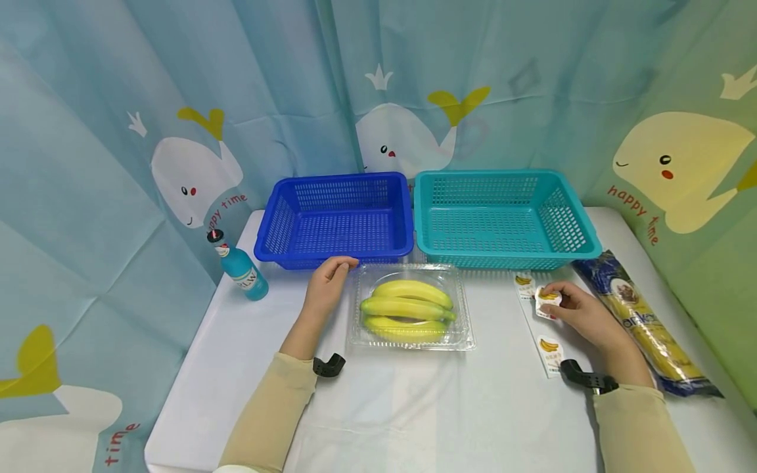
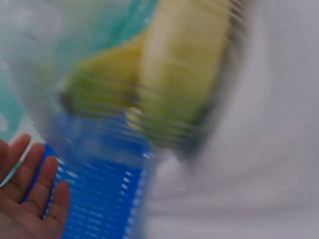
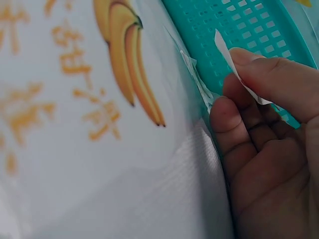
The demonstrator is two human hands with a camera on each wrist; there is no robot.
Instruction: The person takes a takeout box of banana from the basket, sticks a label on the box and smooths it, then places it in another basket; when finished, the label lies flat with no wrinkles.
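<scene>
A clear plastic box (image 1: pixel 467 328) with several yellow-green bananas (image 1: pixel 408 307) inside lies on the white table. My left hand (image 1: pixel 325 282) is beside the box's far left corner; its fingers look loosely extended in the left wrist view, where the bananas (image 2: pixel 184 74) are blurred. Over on the right, my right hand (image 1: pixel 582 315) pinches a white banana sticker (image 1: pixel 547 305) between thumb and forefinger, above a strip of banana labels (image 1: pixel 535 328). In the right wrist view the sticker (image 3: pixel 234 69) is seen edge-on, apart from the printed strip (image 3: pixel 134 154).
A dark blue basket (image 1: pixel 334 255) and a teal basket (image 1: pixel 503 255) stand side by side behind the box. At the left is a blue bottle (image 1: pixel 244 270). A long yellow-and-blue packet (image 1: pixel 644 325) lies to the right of my right hand. Patterned curtains (image 1: pixel 331 85) surround the table.
</scene>
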